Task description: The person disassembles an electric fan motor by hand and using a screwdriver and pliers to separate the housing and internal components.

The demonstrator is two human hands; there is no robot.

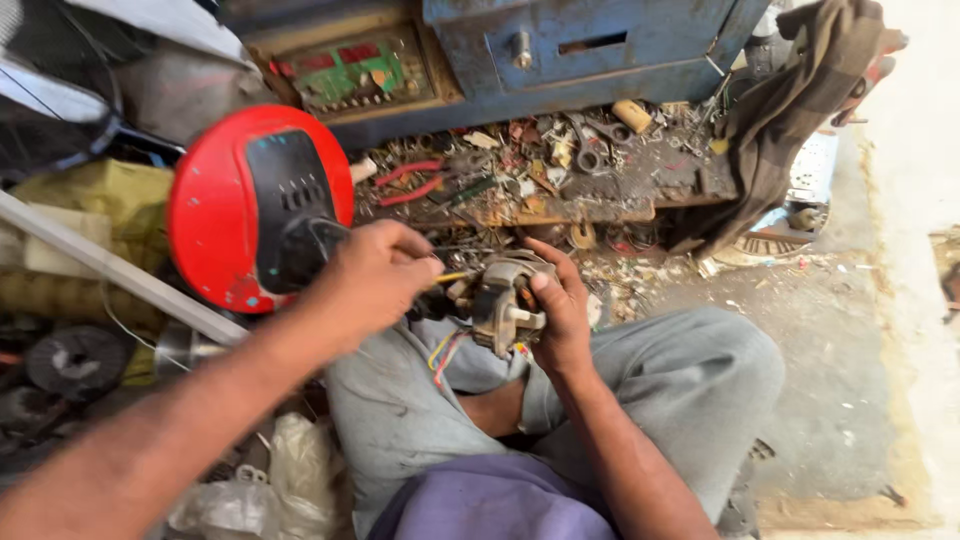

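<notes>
A small grey electric motor (503, 300) with a short shaft and red and yellow wires hanging from it sits above my lap. My right hand (560, 310) grips it from the right side, thumb pressed on its face. My left hand (375, 275) is closed around a dark-handled tool with a yellow band (447, 283), whose tip meets the motor's left side. A round red appliance housing with a black panel (255, 205) stands just left of my left hand.
A low bench (560, 185) littered with red-handled pliers, wrenches and scrap lies ahead, under a blue metal cabinet (580, 45). A green circuit board (350, 70) leans at the back. Brown cloth (790, 110) hangs at right. Plastic bags and a metal bar lie left.
</notes>
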